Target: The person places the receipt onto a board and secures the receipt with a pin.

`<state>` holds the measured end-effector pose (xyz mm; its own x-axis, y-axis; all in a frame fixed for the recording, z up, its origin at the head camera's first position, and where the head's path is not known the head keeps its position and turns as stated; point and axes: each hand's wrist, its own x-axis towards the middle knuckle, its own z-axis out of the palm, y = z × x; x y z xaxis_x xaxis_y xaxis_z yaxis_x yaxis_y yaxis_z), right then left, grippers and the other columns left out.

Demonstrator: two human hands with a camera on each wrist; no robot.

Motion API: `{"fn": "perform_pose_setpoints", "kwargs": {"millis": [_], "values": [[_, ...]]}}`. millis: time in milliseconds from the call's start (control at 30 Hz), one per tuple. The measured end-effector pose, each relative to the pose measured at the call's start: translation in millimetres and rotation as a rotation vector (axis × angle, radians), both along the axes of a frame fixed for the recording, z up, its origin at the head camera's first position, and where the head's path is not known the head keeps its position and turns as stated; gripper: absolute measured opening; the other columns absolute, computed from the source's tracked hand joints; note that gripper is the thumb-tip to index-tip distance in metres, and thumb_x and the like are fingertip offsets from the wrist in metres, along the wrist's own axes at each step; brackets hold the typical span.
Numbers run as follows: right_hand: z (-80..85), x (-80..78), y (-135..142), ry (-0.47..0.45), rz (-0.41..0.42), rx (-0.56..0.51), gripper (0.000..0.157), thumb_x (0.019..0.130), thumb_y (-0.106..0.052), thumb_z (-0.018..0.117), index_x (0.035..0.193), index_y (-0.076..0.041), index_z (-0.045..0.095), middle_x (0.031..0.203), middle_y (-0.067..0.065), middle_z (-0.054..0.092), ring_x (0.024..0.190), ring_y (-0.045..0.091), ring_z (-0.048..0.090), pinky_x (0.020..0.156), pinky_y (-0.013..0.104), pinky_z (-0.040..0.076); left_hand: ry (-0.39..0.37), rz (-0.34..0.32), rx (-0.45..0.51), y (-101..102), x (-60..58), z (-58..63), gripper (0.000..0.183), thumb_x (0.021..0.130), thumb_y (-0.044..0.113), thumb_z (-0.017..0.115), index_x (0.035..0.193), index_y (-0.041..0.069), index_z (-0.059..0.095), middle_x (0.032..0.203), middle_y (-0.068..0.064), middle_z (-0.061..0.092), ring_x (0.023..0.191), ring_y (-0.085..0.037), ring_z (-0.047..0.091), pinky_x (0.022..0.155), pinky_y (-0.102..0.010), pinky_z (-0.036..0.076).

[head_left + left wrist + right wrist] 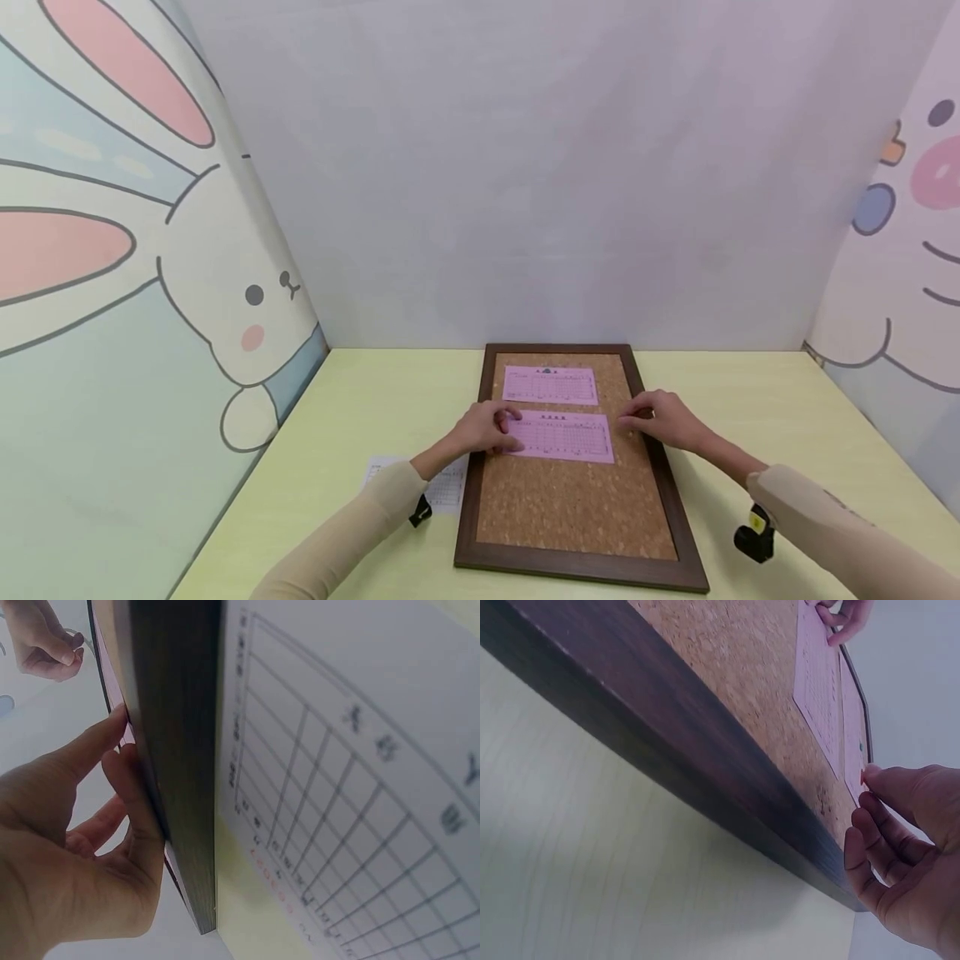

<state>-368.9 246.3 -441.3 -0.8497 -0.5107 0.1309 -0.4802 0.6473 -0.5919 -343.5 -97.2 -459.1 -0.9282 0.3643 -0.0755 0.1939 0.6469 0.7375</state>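
Observation:
A framed cork board [562, 512] lies on the table with two pink printed slips, one above the other. My left hand [482, 427] rests on the left end of the lower pink slip [572, 437], its thumb and fingertips spread on the paper. At the right edge of the board is my right hand [666, 419], pinching a small red pushpin [862, 778] between thumb and forefinger, right of the slips. A green pin [861, 746] sits at the top of the upper pink slip [551, 386].
A white printed slip [447, 487] lies on the pale yellow table [390, 383], left of the board and partly under my left forearm. The board's raised dark frame [585, 571] surrounds the cork. Walls with cartoon animals stand at both sides, and a plain wall [555, 183] is behind.

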Motion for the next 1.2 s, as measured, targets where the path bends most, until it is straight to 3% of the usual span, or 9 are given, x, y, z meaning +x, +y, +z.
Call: {"fn": "perform_pose_setpoints", "kwargs": {"millis": [300, 700, 1200], "values": [[-7.7, 5.0, -19, -0.037, 0.052, -0.022, 0.009, 0.09, -0.014, 0.077, 0.094, -0.007, 0.081, 0.082, -0.002, 0.072, 0.068, 0.003, 0.049, 0.057, 0.019, 0.04, 0.016, -0.005, -0.004, 1, 1.5, -1.2, 0.039, 0.084, 0.014, 0.084, 0.118, 0.004, 0.068, 0.076, 0.002, 0.055, 0.055, -0.006, 0.051, 0.05, -0.017, 0.04], [-15.9, 19.3, -42, -0.024, 0.211, -0.087, 0.006, 0.089, -0.015, 0.079, 0.09, -0.01, 0.082, 0.089, 0.0, 0.074, 0.076, 0.0, 0.054, 0.062, 0.018, 0.047, 0.025, 0.0, -0.001, 1, 2.8, -1.6, 0.039, 0.083, 0.013, 0.085, 0.117, 0.003, 0.068, 0.074, 0.0, 0.056, 0.053, -0.006, 0.051, 0.048, -0.017, 0.041], [-16.5, 22.8, -42, 0.024, 0.177, -0.016, 0.006, 0.088, -0.016, 0.08, 0.085, -0.011, 0.08, 0.087, -0.005, 0.069, 0.078, 0.0, 0.055, 0.065, 0.018, 0.048, 0.024, 0.009, -0.001, 0, 2.3, -3.4, 0.038, 0.083, 0.014, 0.085, 0.116, 0.005, 0.069, 0.074, 0.002, 0.056, 0.053, -0.007, 0.051, 0.049, -0.019, 0.042]]}}
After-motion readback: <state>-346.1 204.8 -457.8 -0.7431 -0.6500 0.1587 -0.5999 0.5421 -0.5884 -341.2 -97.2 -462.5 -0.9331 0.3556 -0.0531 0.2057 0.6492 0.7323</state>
